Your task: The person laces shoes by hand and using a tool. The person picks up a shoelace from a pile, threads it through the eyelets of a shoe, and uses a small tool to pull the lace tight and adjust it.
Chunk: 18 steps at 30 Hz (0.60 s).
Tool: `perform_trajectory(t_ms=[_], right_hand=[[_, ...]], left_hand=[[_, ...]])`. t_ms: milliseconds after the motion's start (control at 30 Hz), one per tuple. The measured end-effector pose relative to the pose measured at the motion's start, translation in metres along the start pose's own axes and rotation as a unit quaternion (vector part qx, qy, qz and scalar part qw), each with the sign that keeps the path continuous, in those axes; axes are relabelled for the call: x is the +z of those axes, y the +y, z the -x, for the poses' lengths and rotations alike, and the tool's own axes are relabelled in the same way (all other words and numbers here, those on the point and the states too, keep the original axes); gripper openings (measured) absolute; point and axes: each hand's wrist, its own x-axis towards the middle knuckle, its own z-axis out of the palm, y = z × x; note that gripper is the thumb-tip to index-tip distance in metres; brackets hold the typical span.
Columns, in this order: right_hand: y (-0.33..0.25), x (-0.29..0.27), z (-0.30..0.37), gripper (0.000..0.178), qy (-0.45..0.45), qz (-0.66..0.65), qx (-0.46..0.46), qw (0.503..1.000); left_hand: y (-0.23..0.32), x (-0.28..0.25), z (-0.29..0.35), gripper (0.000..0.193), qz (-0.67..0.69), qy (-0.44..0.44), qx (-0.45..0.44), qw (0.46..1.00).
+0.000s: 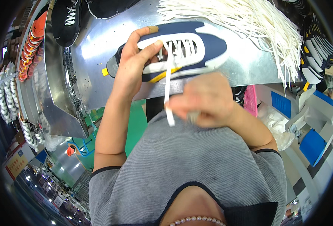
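A navy and white shoe upper (215,43) with a yellow stripe lies on the metal table, its toe pointing right. White laces are threaded through several of its eyelets. My left hand (136,56) is wrapped round the heel end, thumb pressed on the white eyelet band and a tan wrap on one finger. From the eyelets a white shoelace (168,83) runs taut toward my body. My right hand (204,100), smeared by motion, pinches that lace near its end, just off the table's front edge.
Loose white laces (241,19) are heaped at the far right of the metal table (94,75). Black shoes (65,22) stand at the far left. More shoes (317,52) are stacked at the right. Orange-red shoe parts (32,45) hang at the left; a pink basket (251,100) sits below the edge.
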Motion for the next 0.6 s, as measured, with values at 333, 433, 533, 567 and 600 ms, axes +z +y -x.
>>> perform_trajectory(t_ms=[333,433,533,567,600], right_hand=[[0.008,-0.021,0.03,0.013,0.047,-0.17,0.453,0.874],[0.008,-0.035,0.024,0.02,-0.024,-0.139,0.538,0.831],[0.013,-0.007,0.018,0.021,-0.093,-0.091,0.505,0.853],[0.015,0.001,0.017,0.021,-0.093,-0.09,0.504,0.854],[0.016,0.008,0.018,0.019,-0.058,-0.114,0.505,0.854]], left_hand=[[-0.003,-0.006,0.028,0.057,-0.323,0.016,0.156,0.933],[-0.008,-0.008,0.054,0.052,-0.392,0.031,0.248,0.885],[-0.022,-0.007,0.061,0.024,-0.458,0.033,0.235,0.857],[-0.023,-0.007,0.059,0.024,-0.457,0.034,0.237,0.857],[-0.025,-0.008,0.056,0.024,-0.449,0.036,0.26,0.854]])
